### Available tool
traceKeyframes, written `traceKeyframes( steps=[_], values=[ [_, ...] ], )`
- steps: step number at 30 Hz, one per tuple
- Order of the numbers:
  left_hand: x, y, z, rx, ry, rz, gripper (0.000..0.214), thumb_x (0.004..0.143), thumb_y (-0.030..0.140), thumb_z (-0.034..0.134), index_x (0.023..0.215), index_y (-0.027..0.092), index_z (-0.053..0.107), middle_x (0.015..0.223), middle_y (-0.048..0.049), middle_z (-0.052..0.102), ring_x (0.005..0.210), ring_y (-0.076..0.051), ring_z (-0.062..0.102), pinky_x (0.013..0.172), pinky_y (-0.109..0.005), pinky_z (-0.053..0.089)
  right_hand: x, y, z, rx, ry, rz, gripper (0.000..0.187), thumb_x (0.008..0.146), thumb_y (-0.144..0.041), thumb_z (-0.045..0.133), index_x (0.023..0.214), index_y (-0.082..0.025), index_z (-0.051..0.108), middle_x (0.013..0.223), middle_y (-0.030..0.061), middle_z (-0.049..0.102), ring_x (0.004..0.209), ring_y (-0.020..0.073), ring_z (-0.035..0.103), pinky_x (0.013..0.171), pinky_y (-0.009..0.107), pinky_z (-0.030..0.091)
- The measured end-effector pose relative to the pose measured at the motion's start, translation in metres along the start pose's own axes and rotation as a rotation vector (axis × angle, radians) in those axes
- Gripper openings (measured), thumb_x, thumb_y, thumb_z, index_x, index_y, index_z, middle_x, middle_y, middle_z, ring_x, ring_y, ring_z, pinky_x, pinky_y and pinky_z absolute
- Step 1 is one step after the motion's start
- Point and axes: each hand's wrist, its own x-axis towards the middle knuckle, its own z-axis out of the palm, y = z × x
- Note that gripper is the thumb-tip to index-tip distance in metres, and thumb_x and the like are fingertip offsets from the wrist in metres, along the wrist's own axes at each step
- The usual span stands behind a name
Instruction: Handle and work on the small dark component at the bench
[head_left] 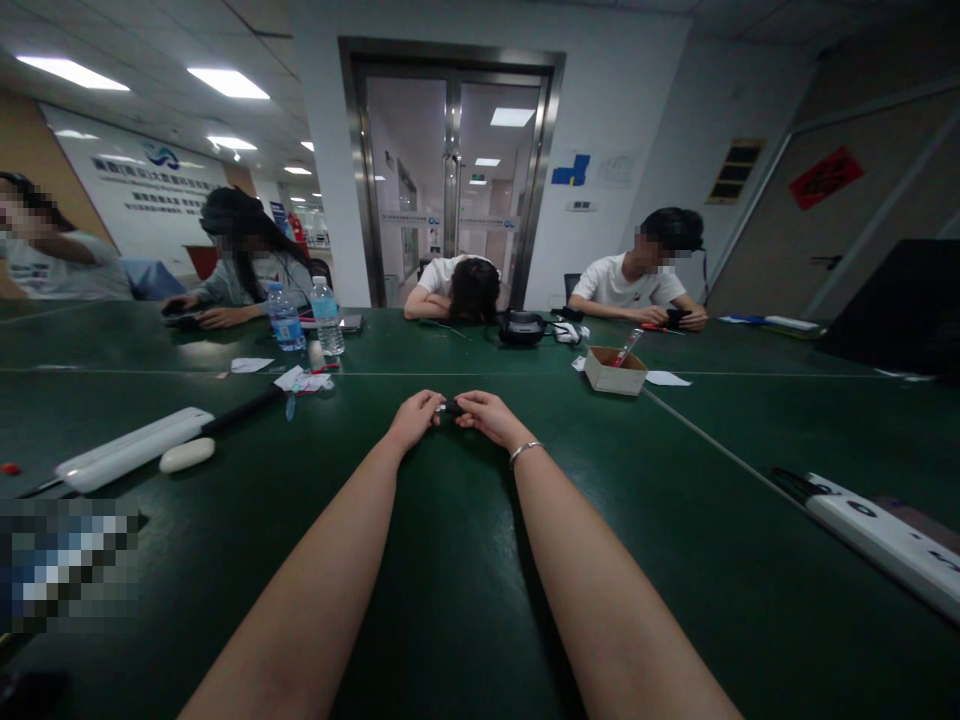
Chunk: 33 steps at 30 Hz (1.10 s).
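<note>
Both of my arms stretch forward over the dark green table (465, 560). My left hand (417, 420) is closed in a pinch on the pale, metallic-looking end of a small black object (451, 408), which resembles a USB stick. From the other side, my right hand (490, 416) grips its black part between thumb and fingers. A silver bracelet (525, 453) circles my right wrist. The object sits between the fingertips of both hands, just above the tabletop. Fingers cover much of it, so whether it is one piece or two joined parts cannot be told.
Left are a white power strip (139, 448), a pale oval case (187, 456) and water bottles (328, 318). Ahead stand a small box (615, 372) and a black headset (521, 328). Another power strip (885, 540) lies right. Several people sit across the table.
</note>
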Motion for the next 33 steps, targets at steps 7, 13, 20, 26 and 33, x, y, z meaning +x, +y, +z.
traceKeyframes(
  steps=[7,13,20,26,33],
  values=[
    [0.0004,-0.0009,-0.0002,-0.048,-0.026,0.010,0.031,0.076,0.041,0.048,0.094,0.018,0.058,0.071,-0.0011,0.057,0.057,-0.011,0.050,0.054,-0.023,0.039,-0.0012,-0.0004,-0.0001,0.011,-0.012,0.002,0.006,0.080,-0.007,0.060,0.085,-0.009,0.058,0.070,0.0047,0.062,0.051,0.0087,0.061,0.048,0.016,0.051],
    [0.0012,-0.0020,-0.0005,-0.042,-0.012,0.010,0.032,0.076,0.041,0.049,0.094,0.016,0.059,0.072,-0.0022,0.059,0.060,-0.012,0.051,0.055,-0.023,0.039,-0.0001,-0.0003,-0.0002,0.001,-0.009,0.005,0.006,0.080,-0.008,0.060,0.085,-0.010,0.058,0.070,0.0045,0.062,0.052,0.0091,0.061,0.047,0.016,0.051],
    [0.0013,-0.0010,-0.0004,-0.017,-0.035,0.032,0.032,0.078,0.040,0.046,0.094,0.017,0.060,0.071,-0.0010,0.058,0.059,-0.012,0.049,0.056,-0.023,0.038,0.0007,0.0009,-0.0004,0.011,-0.007,-0.002,0.008,0.079,-0.009,0.062,0.085,-0.009,0.058,0.070,0.0045,0.061,0.051,0.0091,0.061,0.047,0.016,0.050],
    [0.0029,-0.0044,-0.0003,0.002,-0.018,0.031,0.032,0.077,0.041,0.046,0.094,0.017,0.061,0.069,-0.0011,0.057,0.062,-0.013,0.050,0.055,-0.023,0.037,0.0018,0.0021,-0.0018,0.012,-0.016,-0.004,0.008,0.078,-0.009,0.063,0.085,-0.010,0.057,0.070,0.0051,0.061,0.052,0.0098,0.060,0.047,0.018,0.050],
    [0.0049,-0.0069,-0.0010,0.003,-0.030,0.028,0.032,0.078,0.040,0.046,0.094,0.017,0.062,0.070,-0.0015,0.059,0.063,-0.013,0.051,0.056,-0.023,0.037,0.0016,0.0013,-0.0015,0.011,-0.017,-0.004,0.008,0.078,-0.009,0.063,0.085,-0.010,0.057,0.069,0.0047,0.061,0.052,0.0096,0.061,0.047,0.017,0.050]
  ],
)
